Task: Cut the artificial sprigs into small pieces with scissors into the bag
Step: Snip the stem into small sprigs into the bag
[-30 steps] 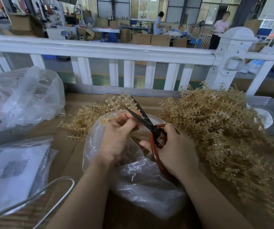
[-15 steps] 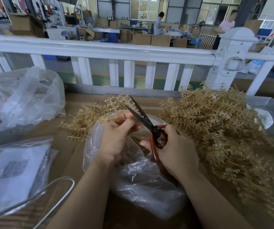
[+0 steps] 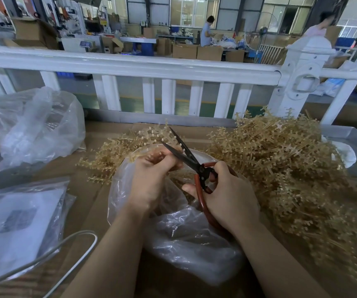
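My left hand (image 3: 149, 179) pinches a tan artificial sprig (image 3: 151, 136) over the mouth of a clear plastic bag (image 3: 186, 233) at the table's centre. The sprig rises up and back from my fingers. My right hand (image 3: 229, 196) grips red-handled scissors (image 3: 197, 168), whose dark blades are spread apart and point up-left, with a branch of the sprig between them. A large heap of tan sprigs (image 3: 291, 168) lies to the right of the bag, and a smaller bunch (image 3: 108, 160) lies behind my left hand.
A crumpled clear bag (image 3: 33, 127) sits at the far left and another bag with a white sheet (image 3: 18, 222) at the near left, with a white cable (image 3: 65, 244) beside it. A white railing (image 3: 151, 67) borders the table's far edge. People work in the background.
The scissor blades stay spread while the sprig has been fed slightly between them. Both hands stay over the bag in nearly the same place.
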Tool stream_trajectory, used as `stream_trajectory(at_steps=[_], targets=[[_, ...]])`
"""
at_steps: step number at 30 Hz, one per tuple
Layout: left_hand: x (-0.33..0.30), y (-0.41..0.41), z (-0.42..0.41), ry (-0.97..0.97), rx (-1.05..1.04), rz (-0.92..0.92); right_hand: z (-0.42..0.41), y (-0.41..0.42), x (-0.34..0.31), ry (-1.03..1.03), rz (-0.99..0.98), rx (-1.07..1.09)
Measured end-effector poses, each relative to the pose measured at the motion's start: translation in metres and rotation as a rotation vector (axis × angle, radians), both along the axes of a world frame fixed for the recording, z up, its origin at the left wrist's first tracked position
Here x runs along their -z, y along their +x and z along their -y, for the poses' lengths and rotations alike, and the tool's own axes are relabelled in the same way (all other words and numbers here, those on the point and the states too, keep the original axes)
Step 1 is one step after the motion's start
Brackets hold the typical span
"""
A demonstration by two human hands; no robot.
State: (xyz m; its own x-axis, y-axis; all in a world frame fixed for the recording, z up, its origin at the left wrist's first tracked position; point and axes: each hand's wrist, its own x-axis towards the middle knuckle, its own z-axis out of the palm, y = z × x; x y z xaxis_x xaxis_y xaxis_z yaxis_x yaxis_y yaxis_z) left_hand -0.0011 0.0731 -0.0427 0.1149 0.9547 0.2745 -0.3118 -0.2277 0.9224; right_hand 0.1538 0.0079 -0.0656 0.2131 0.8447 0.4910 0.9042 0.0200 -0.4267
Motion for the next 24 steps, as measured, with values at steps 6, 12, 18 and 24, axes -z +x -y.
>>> stream_trajectory(at_steps=[6,12,18,24], targets=[[0.006,0.0,-0.004,0.034,0.047,-0.048,0.001,0.001,0.001,0.013,-0.021,-0.002],[0.011,0.0,-0.008,-0.063,0.189,0.092,0.003,0.001,0.001,0.026,-0.027,0.002],[0.009,0.0,-0.008,-0.108,0.241,0.159,0.002,0.0,-0.001,-0.007,-0.012,0.015],[0.006,-0.002,-0.005,-0.1,0.217,0.175,0.003,0.0,-0.003,-0.027,-0.039,0.012]])
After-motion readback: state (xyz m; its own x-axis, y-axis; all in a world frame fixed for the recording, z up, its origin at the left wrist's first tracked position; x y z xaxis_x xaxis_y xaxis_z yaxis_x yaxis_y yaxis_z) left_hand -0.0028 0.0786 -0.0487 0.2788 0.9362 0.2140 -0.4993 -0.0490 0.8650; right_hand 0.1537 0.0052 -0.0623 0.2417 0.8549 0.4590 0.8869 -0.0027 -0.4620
